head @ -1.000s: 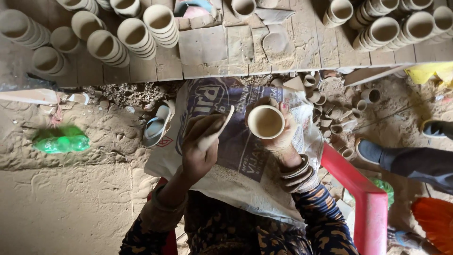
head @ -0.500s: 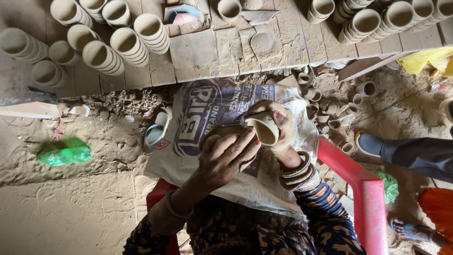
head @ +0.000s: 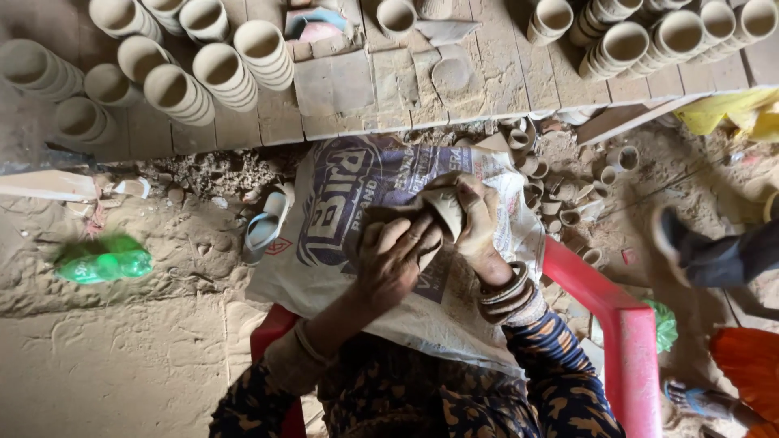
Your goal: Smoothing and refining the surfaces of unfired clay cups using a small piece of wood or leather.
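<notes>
Small unfired clay cup (head: 445, 217) held over the lap, above the printed sack, tilted on its side with the mouth turned leftward. Right hand (head: 479, 223) wrapped around the cup's far wall, fingers curled together and clamped on it. Left hand (head: 395, 264) pressed against the near side, fingers bent and close together; seems to grip a dark flat scrap against the clay, though cannot tell exactly what sits under the palm.

Risks, judged from the grip: thin raw wall likely to dent or crack under too hard a squeeze; dusty fingers apt to slip, dropping the cup toward the loose clay cups (head: 560, 203) scattered on the sandy ground beside the red plastic chair (head: 625, 324).

Printed woven sack (head: 341, 203) spread across the knees: whitish, large blue lettering, a small red diamond mark near its left edge. Blue sandal (head: 268, 223) just off the sack's left edge. Green plastic bottle (head: 104, 261) lying well left in the sand, no readable label. Stacked clay cups (head: 219, 69) in rows on the wooden board platform (head: 365, 85) along the top. Yellow sheet (head: 730, 113) at the far right edge.
</notes>
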